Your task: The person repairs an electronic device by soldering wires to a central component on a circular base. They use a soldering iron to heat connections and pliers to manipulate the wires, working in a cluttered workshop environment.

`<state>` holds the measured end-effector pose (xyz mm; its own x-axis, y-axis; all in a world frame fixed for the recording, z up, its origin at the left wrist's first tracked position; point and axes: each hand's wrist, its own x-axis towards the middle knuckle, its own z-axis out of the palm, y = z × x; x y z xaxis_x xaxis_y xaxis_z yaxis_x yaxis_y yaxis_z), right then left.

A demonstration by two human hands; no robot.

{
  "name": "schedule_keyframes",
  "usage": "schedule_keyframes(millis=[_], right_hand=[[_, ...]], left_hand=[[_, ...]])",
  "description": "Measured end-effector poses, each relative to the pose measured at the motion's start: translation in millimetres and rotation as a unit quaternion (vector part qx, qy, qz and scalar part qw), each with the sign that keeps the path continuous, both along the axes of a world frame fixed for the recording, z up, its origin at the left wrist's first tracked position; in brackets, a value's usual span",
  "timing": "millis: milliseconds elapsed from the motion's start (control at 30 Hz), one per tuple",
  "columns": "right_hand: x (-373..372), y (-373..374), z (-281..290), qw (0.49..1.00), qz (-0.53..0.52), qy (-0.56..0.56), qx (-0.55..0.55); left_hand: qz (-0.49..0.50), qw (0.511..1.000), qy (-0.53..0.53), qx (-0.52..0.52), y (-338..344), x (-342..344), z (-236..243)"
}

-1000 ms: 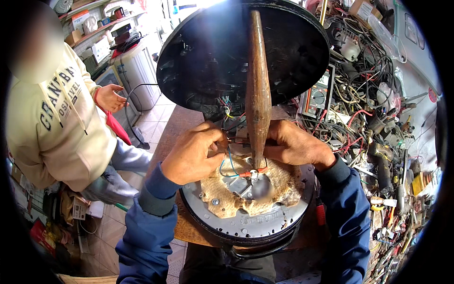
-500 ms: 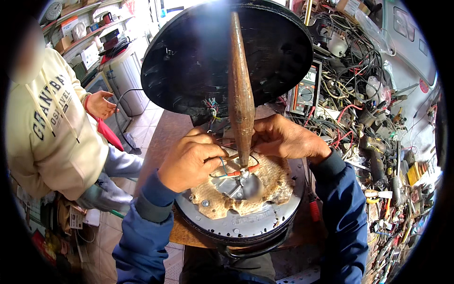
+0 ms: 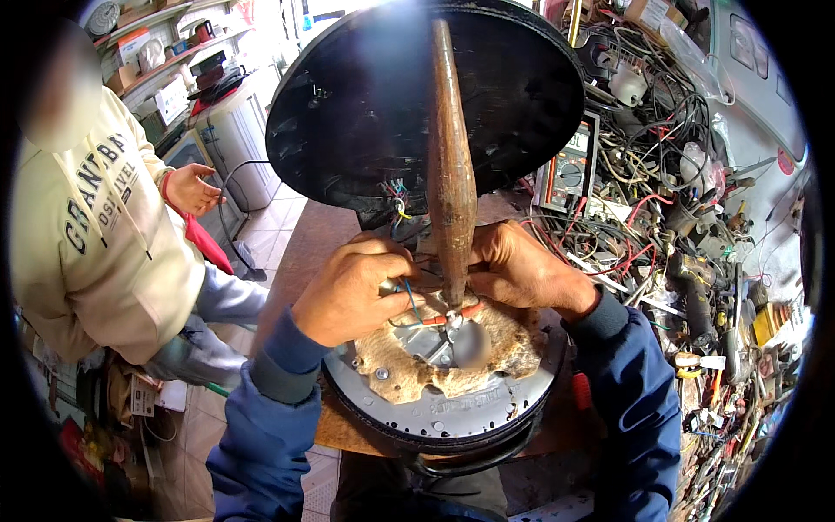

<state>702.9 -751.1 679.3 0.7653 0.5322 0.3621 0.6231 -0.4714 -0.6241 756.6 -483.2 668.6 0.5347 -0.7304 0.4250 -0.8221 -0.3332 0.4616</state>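
Observation:
A round grey metal appliance base point(image 3: 470, 419) carries a ragged tan insulation pad point(image 3: 402, 365). Its black round lid point(image 3: 348, 113) stands raised behind. A tapered wooden stick point(image 3: 452, 174) rises from the middle of the base in front of the lid. By the stick's lower end lie red-sleeved wire joints point(image 3: 434, 321). My left hand point(image 3: 358, 287) is closed, with a thin blue wire point(image 3: 412, 298) at its pinched fingers. On the other side, my right hand point(image 3: 529, 271) is closed too, its fingertips partly hidden behind the stick. What it grips cannot be seen.
A multimeter point(image 3: 569, 170) rests beside the lid at right, against a heap of tangled cables point(image 3: 657, 117). Tools and scrap parts cover the right side. A red-handled tool point(image 3: 581, 391) lies beside the base. At left stands a person in a cream hoodie point(image 3: 122, 226).
The whole view has shifted slightly. My left hand has turned a little, and more of the blue wire shows beside its fingers. Both hands stay close to the stick.

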Motion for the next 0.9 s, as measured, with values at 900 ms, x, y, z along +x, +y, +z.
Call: schedule_keyframes(millis=[900], right_hand=[[-0.7,15.3,-4.4,0.997,-0.019,-0.066,-0.04]], left_hand=[[0.052,0.998,-0.044,-0.003,6.3,28.4,-17.5]])
